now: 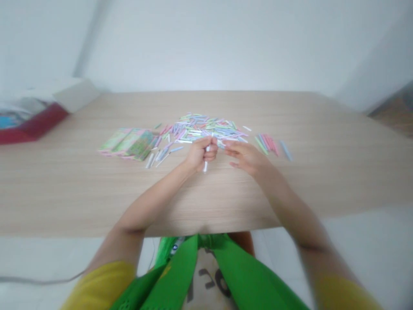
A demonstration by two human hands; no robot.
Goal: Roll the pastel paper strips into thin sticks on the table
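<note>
In the head view, my left hand (203,154) is closed around white sticks (205,167) that poke out below its fingers. Just to the right, my right hand (241,154) has its fingers apart, near the left fist; nothing can be made out in its grasp. Behind both hands lies a loose pile of coloured sticks (206,125) in pink, green, blue and white. Several pink and green sticks (269,144) lie side by side right of my right hand, with a blue stick (286,150) beyond them.
Flat green and pink packets (129,143) lie on the wooden table (200,202) to the left, with a few loose sticks (150,160) beside them. A red and white box (41,121) stands at the far left. A wall rises behind the table.
</note>
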